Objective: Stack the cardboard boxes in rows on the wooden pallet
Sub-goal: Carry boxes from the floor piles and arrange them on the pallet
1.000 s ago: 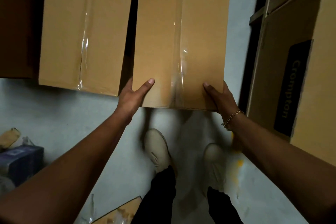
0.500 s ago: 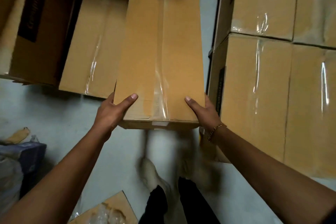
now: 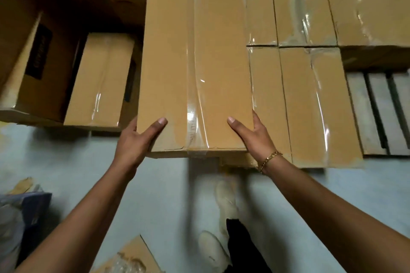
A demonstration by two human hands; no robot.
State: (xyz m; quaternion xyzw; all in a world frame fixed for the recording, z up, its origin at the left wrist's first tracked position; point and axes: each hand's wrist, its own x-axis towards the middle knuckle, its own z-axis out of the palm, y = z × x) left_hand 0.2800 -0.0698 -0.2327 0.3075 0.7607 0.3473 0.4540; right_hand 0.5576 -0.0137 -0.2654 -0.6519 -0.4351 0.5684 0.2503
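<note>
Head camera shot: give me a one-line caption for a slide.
Left hand and right hand grip a taped cardboard box next to stacked boxes on the wooden pallet.

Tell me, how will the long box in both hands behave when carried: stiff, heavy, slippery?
Probably stiff and not very heavy: the box looks flat though the left hand and right hand hold only its near end. The glossy tape may be slippery, but the hands grip at the corners.

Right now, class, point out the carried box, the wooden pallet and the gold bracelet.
carried box point(image 3: 168, 62): head view, its top face.
wooden pallet point(image 3: 363, 113): head view, an exposed slat.
gold bracelet point(image 3: 270, 158): head view, links at the right wrist.
</note>
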